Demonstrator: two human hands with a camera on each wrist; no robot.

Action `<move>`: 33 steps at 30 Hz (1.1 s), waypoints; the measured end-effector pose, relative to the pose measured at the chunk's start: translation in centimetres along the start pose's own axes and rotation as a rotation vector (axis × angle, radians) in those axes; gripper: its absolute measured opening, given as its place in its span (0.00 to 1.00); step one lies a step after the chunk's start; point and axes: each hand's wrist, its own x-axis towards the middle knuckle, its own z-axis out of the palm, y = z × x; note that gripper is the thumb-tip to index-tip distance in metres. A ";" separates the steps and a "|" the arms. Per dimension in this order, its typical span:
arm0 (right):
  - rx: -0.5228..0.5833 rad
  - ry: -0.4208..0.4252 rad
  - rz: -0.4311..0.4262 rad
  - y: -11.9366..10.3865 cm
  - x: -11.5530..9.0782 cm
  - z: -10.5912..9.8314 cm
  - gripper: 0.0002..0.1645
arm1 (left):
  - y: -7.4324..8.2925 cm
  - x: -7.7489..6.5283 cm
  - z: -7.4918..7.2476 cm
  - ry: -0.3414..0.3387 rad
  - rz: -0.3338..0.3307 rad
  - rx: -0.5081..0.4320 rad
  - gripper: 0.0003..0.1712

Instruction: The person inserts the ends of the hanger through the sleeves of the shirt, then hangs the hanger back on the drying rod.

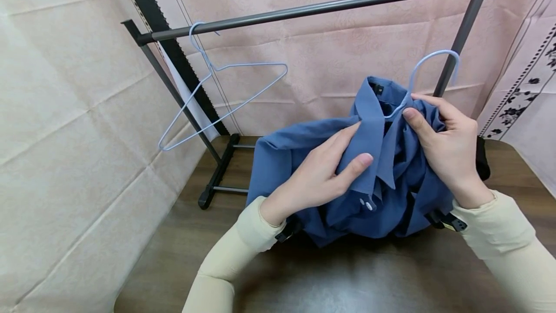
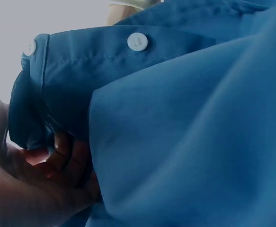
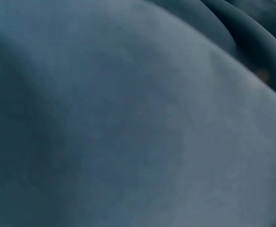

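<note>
Nearest me spreads the brown table (image 1: 347, 279). Above it, my left hand (image 1: 319, 170) holds the front edge of the blue shirt (image 1: 367, 180) between thumb and fingers; my right hand (image 1: 453, 141) pinches its collar area beside a pale hanger (image 1: 436, 53). Beyond stands a dark rack (image 1: 304, 12) with a second hanger (image 1: 211, 67), then pink cloth (image 1: 347, 47).
</note>
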 end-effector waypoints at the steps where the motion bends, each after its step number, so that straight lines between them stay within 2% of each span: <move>1: 0.006 0.012 -0.003 0.1 0.0 0.1 0.16 | -0.1 -0.2 -0.2 0.015 0.017 0.007 0.35; 3: 0.016 0.037 -0.008 0.2 0.0 0.2 0.15 | -0.1 -0.8 -0.7 0.058 0.056 0.045 0.33; 5: 0.043 0.065 0.001 0.1 0.0 0.3 0.15 | -0.1 -1.2 -1.2 0.127 0.108 0.128 0.32; 10: 0.110 0.118 0.013 -0.3 0.1 0.5 0.15 | 0.1 -2.0 -2.7 0.396 0.230 0.456 0.26; 12: 0.110 0.125 0.002 -0.4 0.1 0.5 0.15 | 0.2 -2.1 -3.3 0.486 0.243 0.599 0.25; 14: 0.114 0.126 0.000 -0.4 0.1 0.5 0.15 | 0.1 -2.2 -4.0 0.532 0.229 0.724 0.27; 17: 0.119 0.122 -0.002 -0.3 0.1 0.6 0.15 | -0.2 -2.2 -5.1 0.512 0.201 0.869 0.33; 19: 0.122 0.117 -0.004 -0.2 0.0 0.5 0.15 | -0.6 -2.2 -5.8 0.462 0.186 0.906 0.36; 21: 0.122 0.111 -0.009 -0.2 -0.1 0.5 0.15 | -1.1 -2.1 -6.3 0.409 0.186 0.900 0.37; 25: 0.101 0.075 -0.009 -0.2 -0.3 0.5 0.14 | -2.2 -2.0 -6.6 0.341 0.188 0.832 0.31; 29: 0.076 0.030 -0.007 -0.5 -0.6 0.7 0.16 | -3.2 -1.7 -6.1 0.321 0.205 0.802 0.32; 33: 0.058 0.010 -0.018 -0.5 -0.7 0.9 0.17 | -3.7 -1.3 -5.6 0.333 0.242 0.798 0.32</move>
